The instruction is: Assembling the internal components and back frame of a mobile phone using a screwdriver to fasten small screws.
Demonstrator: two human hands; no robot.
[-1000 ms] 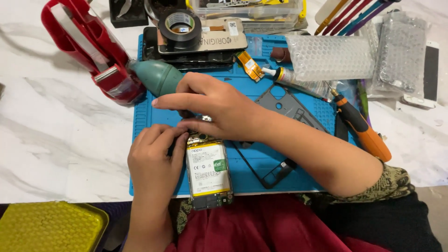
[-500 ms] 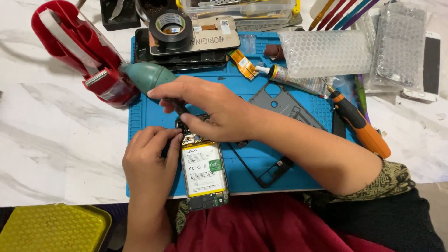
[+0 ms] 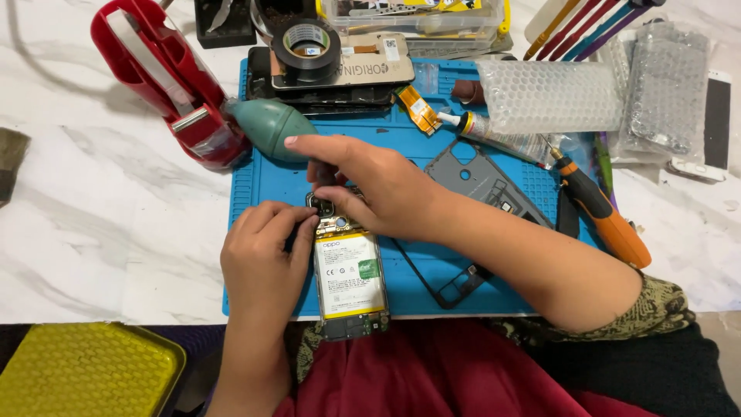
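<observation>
we are steadying an opened phone (image 3: 349, 282) with our left hand (image 3: 262, 259), fingers curled against its left edge near the top, and we are working at its camera end with our right hand (image 3: 370, 185), thumb and fingertips pinched together over a small dark part by the lens; what exactly sits between them we cannot tell, since the fingers are covering it. the right index finger is sticking out flat toward the green air blower (image 3: 266, 127).

the phone is lying back-up on the near edge of the blue mat (image 3: 262, 177), its bottom end hanging slightly past the mat toward our lap. its cover is off, so a white battery with a green patch is showing, with bare boards above and below it.

as we judge it, the risk is in the pinch: too much pull or a slip there could tear a thin cable or scratch the lens, and with the phone overhanging the edge, a push from the left hand could tip it off into our lap.

farther out, the grey back cover (image 3: 482, 181) is lying just right of our wrist, a black frame (image 3: 448, 282) under the forearm, an orange screwdriver (image 3: 602, 216) beyond, a glue tube (image 3: 494, 135), bubble wrap (image 3: 548, 96), a black tape roll (image 3: 306, 46) and a red tape dispenser (image 3: 166, 77).
</observation>
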